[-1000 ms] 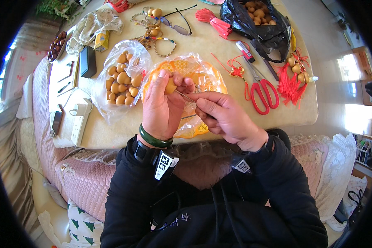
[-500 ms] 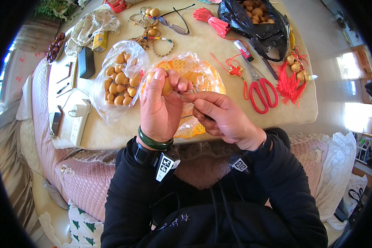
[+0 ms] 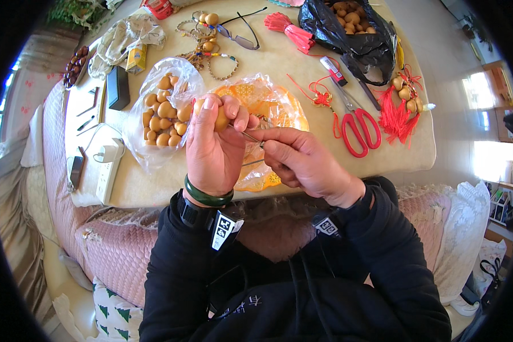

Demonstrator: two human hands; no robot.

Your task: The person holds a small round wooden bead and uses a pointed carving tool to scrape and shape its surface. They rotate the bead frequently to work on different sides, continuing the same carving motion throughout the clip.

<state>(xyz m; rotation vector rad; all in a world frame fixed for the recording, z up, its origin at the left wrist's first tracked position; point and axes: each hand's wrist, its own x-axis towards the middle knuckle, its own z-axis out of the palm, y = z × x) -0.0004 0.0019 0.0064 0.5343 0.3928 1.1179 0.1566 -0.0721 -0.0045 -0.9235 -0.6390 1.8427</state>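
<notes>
Left hand: from where I'm standing, the person's bare left hand (image 3: 215, 151) is closing thumb and fingers around a smooth, tan, rounded gourd (image 3: 222, 121), palm facing inward.
Gourd: it is sitting up in those fingers, over the left part of an orange patterned tray (image 3: 295, 117) covered with crumpled clear plastic.
Right hand: the bare right hand (image 3: 308, 162) is pinching a thin, straight metal rod (image 3: 252, 137) between thumb and forefinger, the other fingers curling underneath.
Rod tip: it is pointing at the gourd's lower side; I cannot tell whether it is going in.
Left wrist: a dark green, glossy bangle (image 3: 210, 199) is circling it.
Left of the hands: a clear plastic bag (image 3: 143, 134) is lying full of similar tan gourds, near a white power strip (image 3: 109, 174).
Right of the hands: red-handled metal scissors (image 3: 356, 113) are lying beside a knotted red cord (image 3: 323, 98).
Far right: a black plastic bag (image 3: 376, 54) is holding more gourds, with bright red tassels (image 3: 398, 121) resting below it.
Underneath: a cream-coloured tabletop (image 3: 154, 185) is carrying all of this.
</notes>
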